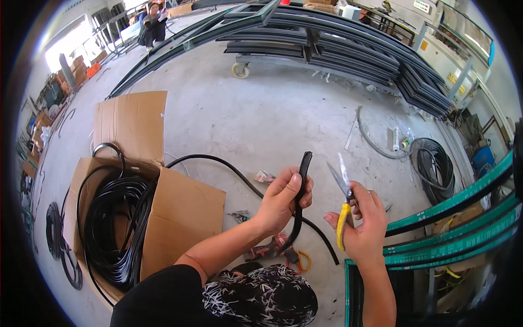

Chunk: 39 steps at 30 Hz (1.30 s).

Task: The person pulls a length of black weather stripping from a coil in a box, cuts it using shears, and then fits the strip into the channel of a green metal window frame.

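Observation:
My left hand is closed around a black rubber seal strip, with the cut-looking end standing up above my fist. Below the fist, the strip curves down toward my lap. In my right hand is a pair of scissors with yellow handles. Its blades are spread and point up, a short way right of the strip's end and not touching it. A further length of black strip runs from the cardboard box and passes behind my left hand, ending on the floor near my knees.
Coiled black strip fills the box. A red power tool and yellow-handled scissors lie by my legs. Green-taped frames stand at right, near another coil. Beyond are a wheeled rack of dark profiles and a crouching person.

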Available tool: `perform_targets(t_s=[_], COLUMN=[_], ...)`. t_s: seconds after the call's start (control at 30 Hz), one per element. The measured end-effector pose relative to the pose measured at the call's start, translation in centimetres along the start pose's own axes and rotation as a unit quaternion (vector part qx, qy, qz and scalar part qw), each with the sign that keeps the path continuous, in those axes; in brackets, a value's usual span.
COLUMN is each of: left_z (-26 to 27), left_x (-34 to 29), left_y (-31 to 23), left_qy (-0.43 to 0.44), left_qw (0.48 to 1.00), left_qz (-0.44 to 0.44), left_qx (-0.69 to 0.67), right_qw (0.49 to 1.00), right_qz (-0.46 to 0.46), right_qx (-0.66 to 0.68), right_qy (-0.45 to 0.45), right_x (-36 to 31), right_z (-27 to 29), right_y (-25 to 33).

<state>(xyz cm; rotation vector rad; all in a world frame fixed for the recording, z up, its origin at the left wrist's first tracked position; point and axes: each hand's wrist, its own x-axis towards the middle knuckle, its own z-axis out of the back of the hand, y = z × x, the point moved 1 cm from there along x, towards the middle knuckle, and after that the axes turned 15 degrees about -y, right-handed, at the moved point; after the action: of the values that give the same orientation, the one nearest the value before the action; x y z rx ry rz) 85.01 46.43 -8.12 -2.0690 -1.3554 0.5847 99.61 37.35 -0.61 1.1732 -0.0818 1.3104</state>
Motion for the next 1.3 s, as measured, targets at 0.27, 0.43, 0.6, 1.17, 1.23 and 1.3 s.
perform_targets(t_s=[0.27, 0.43, 0.6, 1.17, 1.23, 1.3], left_z=[2.3, 4.5, 6.1, 9.2, 9.3, 9.0], left_x=[0.1, 0.9, 1.3, 0.1, -0.1, -0.8], left_y=[-2.9, -5.0, -6.2, -6.6, -7.2, -8.2], left_qy=[-0.030, -0.083, -0.091, -0.213, -0.229, -0.240], left_qw=[0.999, 0.992, 0.994, 0.951, 0.938, 0.920], left_qz=[-0.005, 0.042, 0.026, -0.226, -0.258, -0.301], left_qx=[-0.044, -0.087, -0.049, -0.016, 0.017, 0.069], right_qw=[0.994, 0.998, 0.991, 0.986, 0.983, 0.978], right_qz=[0.089, 0.014, 0.090, 0.112, 0.117, 0.128], right_qx=[-0.035, 0.016, -0.052, -0.006, 0.002, 0.019], right_qy=[0.058, 0.064, 0.085, 0.124, 0.143, 0.164], right_x=[3.0, 2.6, 1.5, 1.8, 2.5, 3.3], right_z=[-4.4, -5.9, -6.8, -12.7, -12.8, -13.1], right_y=[0.2, 1.8, 2.1, 6.9, 7.5, 8.0])
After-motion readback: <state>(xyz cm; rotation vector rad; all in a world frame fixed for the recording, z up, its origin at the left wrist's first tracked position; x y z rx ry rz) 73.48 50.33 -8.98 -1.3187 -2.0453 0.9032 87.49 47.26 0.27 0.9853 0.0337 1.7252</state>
